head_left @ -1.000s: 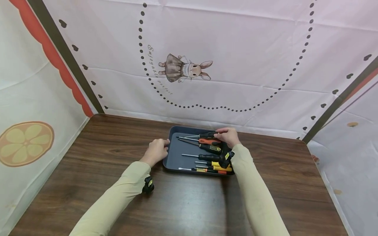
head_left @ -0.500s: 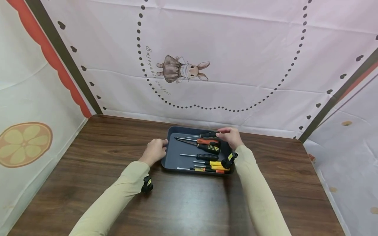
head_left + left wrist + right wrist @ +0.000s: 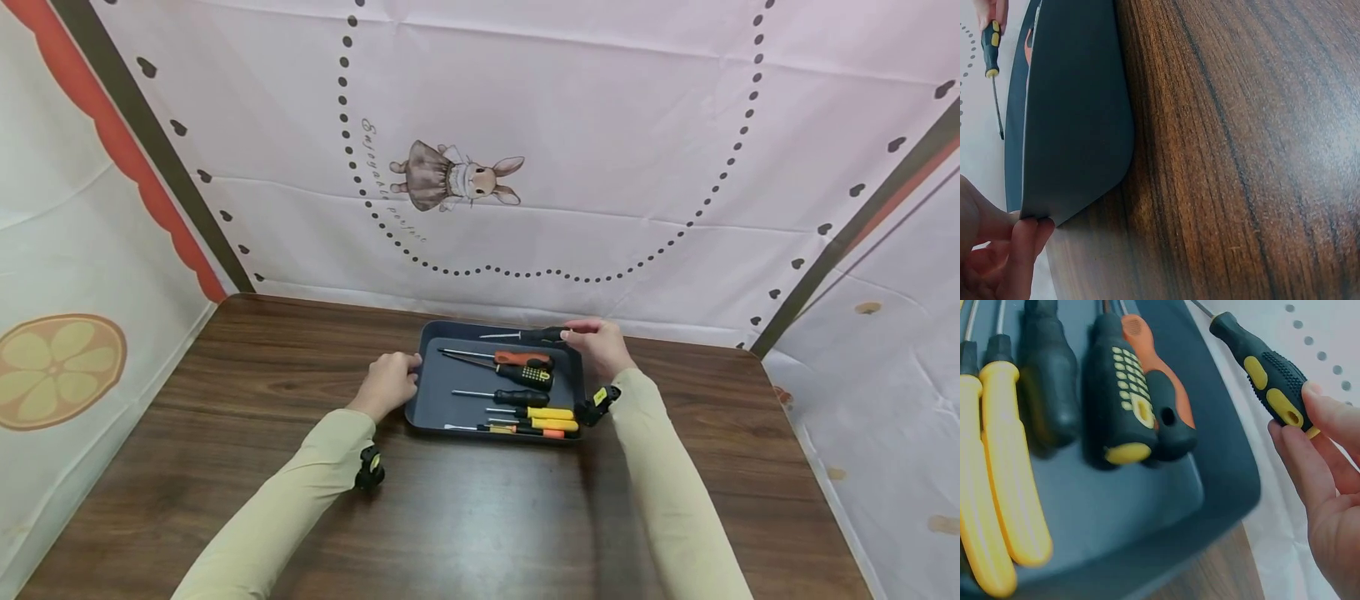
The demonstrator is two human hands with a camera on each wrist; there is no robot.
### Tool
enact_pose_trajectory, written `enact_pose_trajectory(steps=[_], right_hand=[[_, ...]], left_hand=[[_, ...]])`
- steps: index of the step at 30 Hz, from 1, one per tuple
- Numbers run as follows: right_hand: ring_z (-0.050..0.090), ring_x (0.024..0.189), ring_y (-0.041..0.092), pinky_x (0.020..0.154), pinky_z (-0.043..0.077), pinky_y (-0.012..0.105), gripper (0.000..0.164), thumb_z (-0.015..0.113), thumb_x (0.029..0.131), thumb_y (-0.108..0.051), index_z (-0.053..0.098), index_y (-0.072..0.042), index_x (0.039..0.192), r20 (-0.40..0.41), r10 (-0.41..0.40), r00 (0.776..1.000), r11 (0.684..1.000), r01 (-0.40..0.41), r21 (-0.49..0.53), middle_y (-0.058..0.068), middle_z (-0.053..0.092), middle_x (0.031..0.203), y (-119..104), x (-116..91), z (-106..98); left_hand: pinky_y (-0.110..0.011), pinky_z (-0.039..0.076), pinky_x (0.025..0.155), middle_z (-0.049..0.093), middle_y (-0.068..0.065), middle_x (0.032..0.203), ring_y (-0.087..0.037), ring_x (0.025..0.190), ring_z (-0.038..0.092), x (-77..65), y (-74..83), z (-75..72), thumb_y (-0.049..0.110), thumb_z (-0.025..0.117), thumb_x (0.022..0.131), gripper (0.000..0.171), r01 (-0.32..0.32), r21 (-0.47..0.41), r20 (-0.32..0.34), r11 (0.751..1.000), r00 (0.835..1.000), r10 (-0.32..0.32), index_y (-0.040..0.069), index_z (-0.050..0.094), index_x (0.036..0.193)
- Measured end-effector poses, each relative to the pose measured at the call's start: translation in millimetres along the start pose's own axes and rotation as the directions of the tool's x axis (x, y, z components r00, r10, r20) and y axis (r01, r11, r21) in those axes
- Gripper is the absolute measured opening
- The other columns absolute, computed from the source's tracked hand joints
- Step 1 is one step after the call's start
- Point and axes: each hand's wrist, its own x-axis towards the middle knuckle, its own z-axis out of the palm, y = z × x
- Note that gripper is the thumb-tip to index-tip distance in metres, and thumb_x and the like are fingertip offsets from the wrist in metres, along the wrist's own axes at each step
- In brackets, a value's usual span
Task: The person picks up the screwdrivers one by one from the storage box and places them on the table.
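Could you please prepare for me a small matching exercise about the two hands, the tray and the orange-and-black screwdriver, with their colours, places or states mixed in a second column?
Column one
1. Left hand
2. Right hand
3. Tray
4. Orange-and-black screwdriver

Column two
A. Dark blue-grey, with several screwdrivers inside
B. Pinches the handle end of a black-and-yellow screwdriver
C. Lies beside the black screwdriver with yellow dots
D. Pinches the rim of a container

Right pairs: 1-D, 2-B, 3-A, 4-C
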Motion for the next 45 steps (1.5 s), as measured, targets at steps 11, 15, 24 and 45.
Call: enact_pose_trajectory(steps=[11,15,24,45], right_hand=[[0.060,0.078,0.001,0.083,0.047,0.026,0.045,0.063,0.084,-0.005,0.049,0.010,0.124,-0.020,0.024,1.000,0.991,-0.021,0.130,-0.004,0.056,0.093,-2.3,-8.3,-32.7],[0.062,0.077,0.001,0.089,0.044,0.030,0.036,0.063,0.083,-0.003,0.057,0.005,0.118,-0.009,0.038,0.999,0.977,-0.035,0.211,-0.007,0.059,0.090,-1.7,-13.0,-48.0],[0.062,0.077,0.000,0.082,0.047,0.022,0.026,0.060,0.084,0.000,0.069,-0.024,0.078,0.019,0.017,1.000,0.957,-0.022,0.289,-0.008,0.063,0.083,2.9,-23.4,-84.6],[0.056,0.066,-0.005,0.055,0.044,0.012,0.021,0.063,0.084,-0.010,0.069,-0.030,0.081,-0.038,0.087,0.995,0.977,-0.078,0.200,-0.018,0.062,0.082,34.4,-50.6,-162.3]], left_hand=[[-0.039,0.048,0.069,0.057,-0.018,0.120,-0.029,0.099,0.060,2.1,-1.4,2.1,0.004,0.055,0.086,0.033,-0.004,0.029,-0.010,1.000,1.000,0.005,0.000,0.059,0.119],[-0.041,0.049,0.072,0.057,-0.018,0.120,-0.031,0.102,0.058,2.2,-1.3,3.1,0.004,0.055,0.086,0.033,0.001,0.030,-0.009,1.000,1.000,-0.001,0.000,0.059,0.119],[-0.038,0.048,0.069,0.058,-0.020,0.119,-0.027,0.096,0.060,3.7,-2.4,3.2,0.003,0.055,0.085,0.033,-0.005,0.021,-0.012,1.000,1.000,0.005,-0.002,0.059,0.118],[-0.039,0.049,0.072,0.058,-0.020,0.118,-0.025,0.095,0.060,2.8,-0.6,4.1,0.002,0.054,0.085,0.032,0.001,0.020,-0.013,1.000,1.000,-0.001,-0.004,0.060,0.116]])
